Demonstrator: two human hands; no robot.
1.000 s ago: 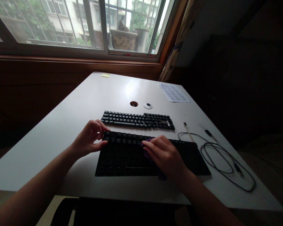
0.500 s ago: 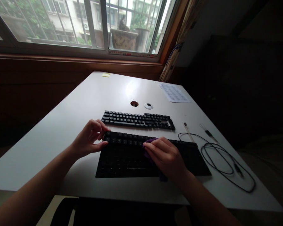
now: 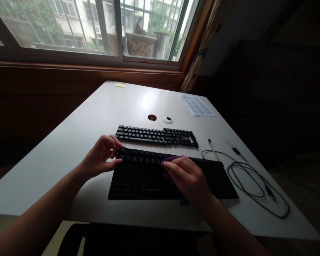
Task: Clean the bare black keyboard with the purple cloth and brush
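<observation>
A black keyboard (image 3: 138,181) lies in front of me, with keycaps on its upper rows and the lower part dark and mostly without caps. My left hand (image 3: 104,156) grips its upper left corner between thumb and fingers. In my right hand (image 3: 186,174) a purple cloth (image 3: 173,160) is pinched, pressed against the keycaps near the middle of the second row. Part of the cloth hangs below that hand. Just behind the keyboard, several loose black keycaps (image 3: 141,134) are laid out in keyboard order.
On the white table (image 3: 77,117), a brush (image 3: 213,149), a wire keycap puller (image 3: 237,153) and a coiled black cable (image 3: 236,185) lie to the right. Farther back are a cable hole (image 3: 152,117), its white cover (image 3: 168,120), printed paper (image 3: 198,105) and a yellow note (image 3: 120,85).
Hardly anything differs. My right hand and the cloth have shifted very slightly at the keys; my left hand keeps its hold on the corner.
</observation>
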